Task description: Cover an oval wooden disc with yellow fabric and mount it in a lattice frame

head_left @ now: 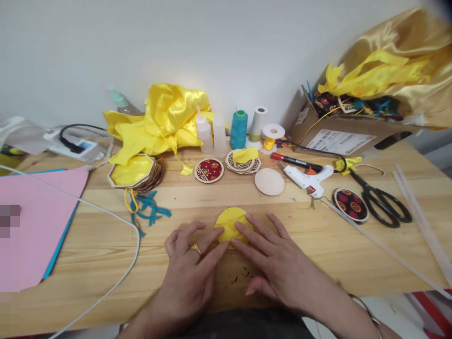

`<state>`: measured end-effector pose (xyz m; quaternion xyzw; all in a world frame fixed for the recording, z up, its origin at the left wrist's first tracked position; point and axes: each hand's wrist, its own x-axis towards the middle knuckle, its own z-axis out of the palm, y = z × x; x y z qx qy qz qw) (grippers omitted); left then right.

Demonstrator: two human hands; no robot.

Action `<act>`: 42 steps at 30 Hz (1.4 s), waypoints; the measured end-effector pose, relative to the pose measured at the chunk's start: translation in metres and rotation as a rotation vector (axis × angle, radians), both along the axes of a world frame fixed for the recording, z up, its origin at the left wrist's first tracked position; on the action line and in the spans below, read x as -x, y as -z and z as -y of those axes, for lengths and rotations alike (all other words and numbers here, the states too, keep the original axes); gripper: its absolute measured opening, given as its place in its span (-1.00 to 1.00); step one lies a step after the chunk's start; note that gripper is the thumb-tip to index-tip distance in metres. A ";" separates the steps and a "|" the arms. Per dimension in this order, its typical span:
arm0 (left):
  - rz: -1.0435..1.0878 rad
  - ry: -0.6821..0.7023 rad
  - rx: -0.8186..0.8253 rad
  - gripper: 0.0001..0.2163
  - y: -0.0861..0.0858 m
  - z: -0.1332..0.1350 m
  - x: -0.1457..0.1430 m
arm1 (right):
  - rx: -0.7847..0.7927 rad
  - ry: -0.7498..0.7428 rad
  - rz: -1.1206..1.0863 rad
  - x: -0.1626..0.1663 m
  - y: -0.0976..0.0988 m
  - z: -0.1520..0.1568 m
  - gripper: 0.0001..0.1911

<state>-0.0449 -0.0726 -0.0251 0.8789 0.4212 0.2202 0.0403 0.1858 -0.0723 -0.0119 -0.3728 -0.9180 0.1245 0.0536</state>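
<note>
A disc faced with yellow satin (231, 219) lies flat on the table in front of me. My left hand (192, 263) touches its left and near edge with the index finger and thumb; the other fingers are curled and one wears a gold ring. My right hand (271, 254) rests on the disc's right side, palm down, with fingers spread and fingertips on the cloth. Beyond them lie a bare wooden disc (269, 182), a red patterned disc with lattice trim (209, 170) and lattice wooden pieces (243, 162).
At right are a glue gun (310, 179), black scissors (386, 202) and a cardboard box (332, 132) of fabric. Thread spools (239, 132), bottles (204, 134) and crumpled yellow satin (169, 117) line the wall. A white cable (136, 254) crosses the left, near stacked octagonal frames (134, 172).
</note>
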 end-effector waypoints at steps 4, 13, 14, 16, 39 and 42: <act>0.018 -0.005 0.016 -0.57 0.002 0.001 0.001 | 0.036 -0.003 0.009 -0.001 -0.001 0.000 -0.31; 0.032 -0.118 -0.023 -0.66 -0.015 -0.010 -0.008 | -0.046 0.028 -0.024 0.008 -0.016 -0.018 -0.24; 0.020 -0.137 -0.022 -0.67 -0.014 -0.012 -0.011 | -0.052 0.020 -0.028 0.010 -0.015 -0.021 -0.23; 0.002 -0.151 -0.011 -0.66 -0.011 -0.014 -0.015 | -0.063 0.002 -0.031 0.014 -0.011 -0.026 -0.21; 0.085 -0.272 0.100 -0.37 0.004 -0.014 -0.012 | -0.302 0.466 -0.267 -0.015 0.007 -0.005 -0.64; 0.073 -0.285 0.172 -0.31 0.005 -0.013 -0.018 | -0.275 0.482 -0.257 -0.013 0.011 -0.006 -0.63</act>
